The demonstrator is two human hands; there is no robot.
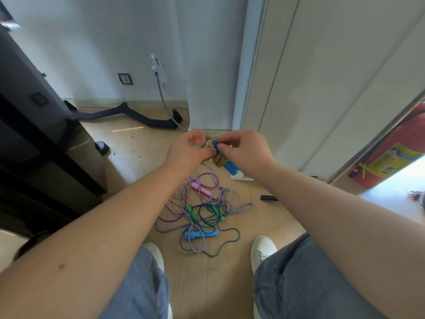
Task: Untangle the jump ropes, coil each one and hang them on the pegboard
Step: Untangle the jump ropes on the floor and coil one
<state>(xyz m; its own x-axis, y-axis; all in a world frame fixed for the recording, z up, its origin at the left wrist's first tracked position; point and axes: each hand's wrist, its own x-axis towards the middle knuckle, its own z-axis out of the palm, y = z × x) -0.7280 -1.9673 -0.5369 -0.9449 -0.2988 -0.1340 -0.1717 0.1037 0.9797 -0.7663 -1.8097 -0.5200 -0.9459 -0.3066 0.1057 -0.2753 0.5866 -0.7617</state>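
While in right hand (pixel 243 149), blue-handled rope (pixel 230 168).

Daylight fills the room, blowing out to white glare on the floor (pixel 213 284) at lower right, while the dark cabinet (pixel 34 134) shades the tiles at left. Wide-angle distortion bows the door frame (pixel 240 77) and stretches the forearms (pixel 103 238); the left hand (pixel 188 148), right hand (pixel 246 150) and the jump rope (pixel 220 161) they hold look slightly soft.

From where I stand, the left forearm (pixel 103 226) and right forearm (pixel 333 208) are bare to the wrist. The legs are in loose, faded blue-grey jeans (pixel 142 291). On the feet are white shoes: a left shoe (pixel 155 254) and a laced right shoe (pixel 262 249).
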